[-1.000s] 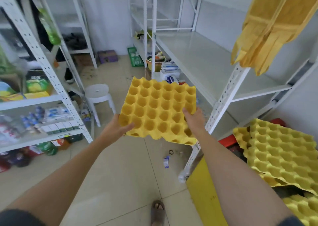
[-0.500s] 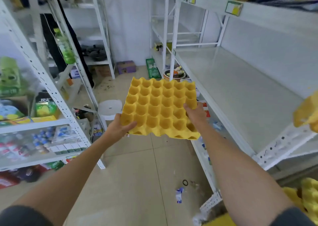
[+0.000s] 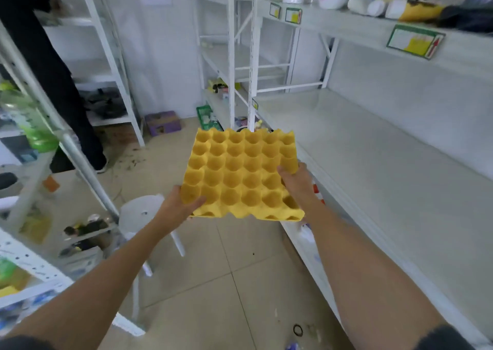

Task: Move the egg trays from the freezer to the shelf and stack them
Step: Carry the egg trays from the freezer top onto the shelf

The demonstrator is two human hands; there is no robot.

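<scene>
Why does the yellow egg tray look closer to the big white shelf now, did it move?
Yes. The yellow egg tray moved forward alongside the white shelf.

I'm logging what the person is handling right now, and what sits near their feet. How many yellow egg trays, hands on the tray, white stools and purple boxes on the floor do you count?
Yellow egg tray: 1
Hands holding it: 2, left hand and right hand
White stool: 1
Purple box on the floor: 1
Total: 5
</scene>
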